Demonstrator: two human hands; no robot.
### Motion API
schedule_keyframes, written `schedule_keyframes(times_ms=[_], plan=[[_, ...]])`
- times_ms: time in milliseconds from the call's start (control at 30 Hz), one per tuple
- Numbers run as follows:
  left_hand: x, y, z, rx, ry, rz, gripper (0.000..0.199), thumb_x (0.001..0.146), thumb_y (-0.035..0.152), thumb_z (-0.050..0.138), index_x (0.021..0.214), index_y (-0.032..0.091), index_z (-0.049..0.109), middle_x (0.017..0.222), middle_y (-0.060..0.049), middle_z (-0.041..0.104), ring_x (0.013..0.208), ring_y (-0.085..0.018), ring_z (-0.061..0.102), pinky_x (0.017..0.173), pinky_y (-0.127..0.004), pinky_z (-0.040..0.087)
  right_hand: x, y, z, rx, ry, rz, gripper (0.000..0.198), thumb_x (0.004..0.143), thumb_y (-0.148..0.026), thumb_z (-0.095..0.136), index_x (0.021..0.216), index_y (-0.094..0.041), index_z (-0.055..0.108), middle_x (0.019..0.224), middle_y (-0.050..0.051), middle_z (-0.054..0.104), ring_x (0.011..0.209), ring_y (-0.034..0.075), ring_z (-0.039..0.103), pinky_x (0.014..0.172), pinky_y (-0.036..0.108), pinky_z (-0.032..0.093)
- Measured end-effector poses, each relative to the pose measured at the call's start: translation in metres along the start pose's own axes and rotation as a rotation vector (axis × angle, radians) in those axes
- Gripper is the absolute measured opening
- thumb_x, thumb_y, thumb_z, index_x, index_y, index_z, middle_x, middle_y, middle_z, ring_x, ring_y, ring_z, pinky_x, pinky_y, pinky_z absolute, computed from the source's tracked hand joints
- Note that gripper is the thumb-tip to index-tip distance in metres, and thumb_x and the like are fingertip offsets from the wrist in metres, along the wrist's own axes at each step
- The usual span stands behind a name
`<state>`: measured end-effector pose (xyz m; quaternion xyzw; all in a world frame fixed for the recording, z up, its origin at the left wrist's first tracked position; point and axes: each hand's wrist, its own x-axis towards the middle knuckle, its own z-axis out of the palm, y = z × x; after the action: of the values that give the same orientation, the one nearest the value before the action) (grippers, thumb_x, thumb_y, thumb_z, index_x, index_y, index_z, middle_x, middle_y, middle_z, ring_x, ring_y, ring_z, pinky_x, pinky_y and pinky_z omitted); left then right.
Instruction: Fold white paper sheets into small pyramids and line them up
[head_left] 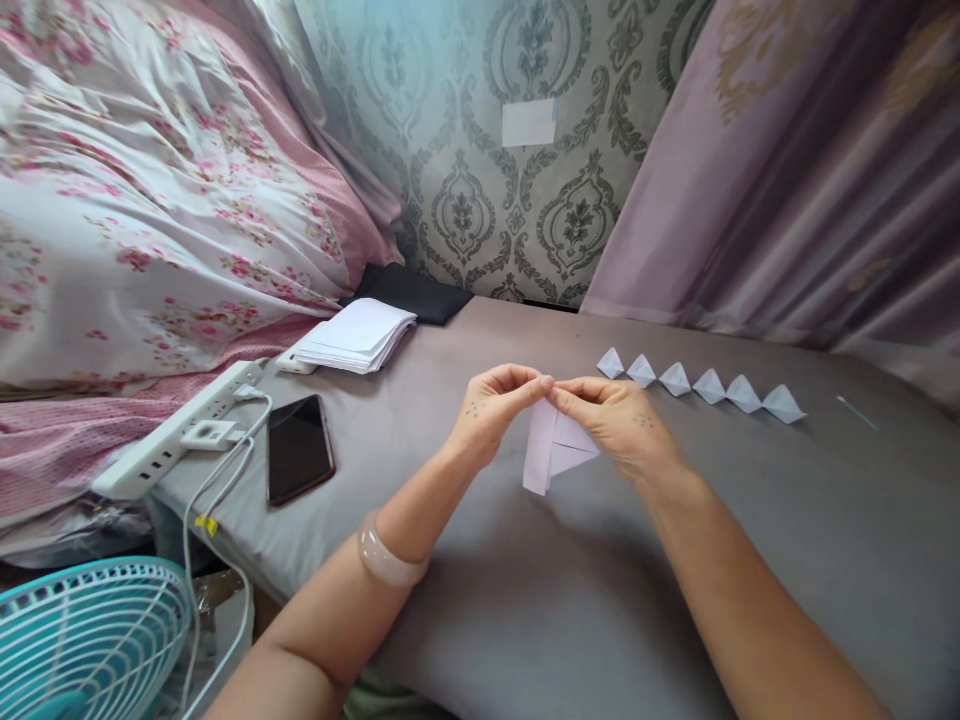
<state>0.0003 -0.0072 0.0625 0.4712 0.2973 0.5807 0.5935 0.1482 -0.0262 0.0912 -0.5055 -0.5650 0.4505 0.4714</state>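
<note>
Over the middle of the grey-covered surface, a partly folded sheet of white paper (541,452) hangs between my two hands. My left hand (496,405) pinches its upper edge with thumb and fingers. Right beside it, the thumb and fingers of my right hand (619,415) close on the same edge, and the fingertips of both hands meet. Below them the paper shows a long folded strip and a slanted flap. Part of it is hidden behind my right hand. To the right, several small folded paper pieces (709,386) stand in a slanting row.
A stack of white paper (358,335) lies at the back left beside a black flat item (427,297). Nearer are a phone (300,450) and a white power strip (176,432) with cables. A turquoise fan (90,635) stands lower left. A cotton swab (857,412) lies far right.
</note>
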Motion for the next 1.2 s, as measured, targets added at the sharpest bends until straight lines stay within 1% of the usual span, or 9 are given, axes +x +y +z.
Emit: schedule_keyframes(times_ms=[100, 200, 267, 367, 467, 667, 867, 1000, 1200], plan=[[0.003, -0.002, -0.003, 0.028, 0.013, -0.013, 0.024, 0.064, 0.036, 0.082, 0.066, 0.014, 0.070, 0.064, -0.001, 0.064, 0.061, -0.009, 0.052, 0.064, -0.026, 0.040, 0.003, 0.006, -0.002, 0.055, -0.070, 0.087, 0.034, 0.062, -0.049, 0.078, 0.078, -0.019, 0.077, 0.070, 0.004, 0.073, 0.058, 0.015, 0.062, 0.052, 0.027, 0.047], [0.009, -0.015, -0.010, 0.066, 0.034, -0.074, 0.028, 0.059, 0.037, 0.083, 0.065, 0.013, 0.070, 0.062, -0.002, 0.064, 0.059, -0.009, 0.052, 0.064, -0.027, 0.041, 0.010, 0.021, -0.002, 0.159, -0.133, 0.211, 0.035, 0.059, -0.046, 0.080, 0.077, -0.017, 0.076, 0.069, 0.004, 0.072, 0.053, 0.012, 0.059, 0.049, 0.025, 0.045], [0.014, -0.029, -0.017, 0.084, 0.046, -0.137, 0.030, 0.057, 0.039, 0.084, 0.065, 0.012, 0.071, 0.062, -0.003, 0.064, 0.059, -0.009, 0.053, 0.064, -0.027, 0.041, 0.014, 0.035, 0.000, 0.243, -0.117, 0.316, 0.031, 0.056, -0.039, 0.083, 0.075, -0.015, 0.074, 0.066, 0.004, 0.071, 0.053, 0.011, 0.059, 0.049, 0.024, 0.045], [0.019, -0.052, -0.027, 0.121, 0.047, -0.287, 0.033, 0.053, 0.039, 0.085, 0.065, 0.012, 0.071, 0.060, -0.004, 0.064, 0.056, -0.010, 0.052, 0.061, -0.028, 0.041, 0.016, 0.053, 0.004, 0.264, -0.080, 0.465, 0.025, 0.057, -0.028, 0.083, 0.075, -0.014, 0.073, 0.062, 0.004, 0.070, 0.051, 0.011, 0.059, 0.048, 0.023, 0.045], [0.020, -0.065, -0.031, 0.128, 0.039, -0.379, 0.034, 0.049, 0.039, 0.087, 0.062, 0.012, 0.070, 0.055, -0.003, 0.061, 0.052, -0.009, 0.050, 0.057, -0.027, 0.039, 0.016, 0.063, 0.005, 0.245, -0.044, 0.545, 0.016, 0.061, -0.022, 0.080, 0.068, -0.012, 0.070, 0.056, 0.004, 0.067, 0.047, 0.010, 0.057, 0.045, 0.022, 0.043], [0.016, -0.064, -0.022, 0.117, 0.049, -0.340, 0.032, 0.052, 0.038, 0.085, 0.061, 0.012, 0.068, 0.052, -0.001, 0.059, 0.050, -0.007, 0.047, 0.052, -0.023, 0.034, 0.009, 0.065, -0.001, 0.285, -0.044, 0.577, 0.017, 0.064, -0.025, 0.080, 0.065, -0.012, 0.070, 0.057, 0.004, 0.068, 0.047, 0.011, 0.058, 0.045, 0.020, 0.045], [0.013, -0.064, -0.018, 0.108, -0.012, -0.435, 0.023, 0.061, 0.028, 0.081, 0.065, 0.010, 0.068, 0.056, -0.001, 0.060, 0.051, -0.007, 0.049, 0.056, -0.024, 0.037, 0.001, 0.072, -0.005, 0.380, -0.019, 0.560, 0.018, 0.059, -0.024, 0.083, 0.069, -0.014, 0.072, 0.063, 0.004, 0.071, 0.052, 0.011, 0.061, 0.049, 0.020, 0.049], [0.013, -0.060, -0.017, 0.126, -0.012, -0.424, 0.015, 0.066, 0.022, 0.076, 0.066, 0.010, 0.067, 0.056, -0.001, 0.060, 0.052, -0.008, 0.050, 0.058, -0.024, 0.038, 0.000, 0.074, -0.006, 0.407, -0.038, 0.571, 0.017, 0.060, -0.022, 0.082, 0.073, -0.014, 0.074, 0.067, 0.005, 0.072, 0.056, 0.013, 0.063, 0.054, 0.022, 0.052], [0.012, -0.060, -0.016, 0.157, -0.025, -0.401, 0.018, 0.068, 0.025, 0.075, 0.069, 0.010, 0.066, 0.061, -0.002, 0.061, 0.057, -0.009, 0.052, 0.061, -0.024, 0.040, 0.002, 0.077, -0.009, 0.421, -0.055, 0.578, 0.018, 0.062, -0.019, 0.080, 0.078, -0.015, 0.073, 0.072, 0.005, 0.073, 0.060, 0.013, 0.064, 0.058, 0.024, 0.053]])
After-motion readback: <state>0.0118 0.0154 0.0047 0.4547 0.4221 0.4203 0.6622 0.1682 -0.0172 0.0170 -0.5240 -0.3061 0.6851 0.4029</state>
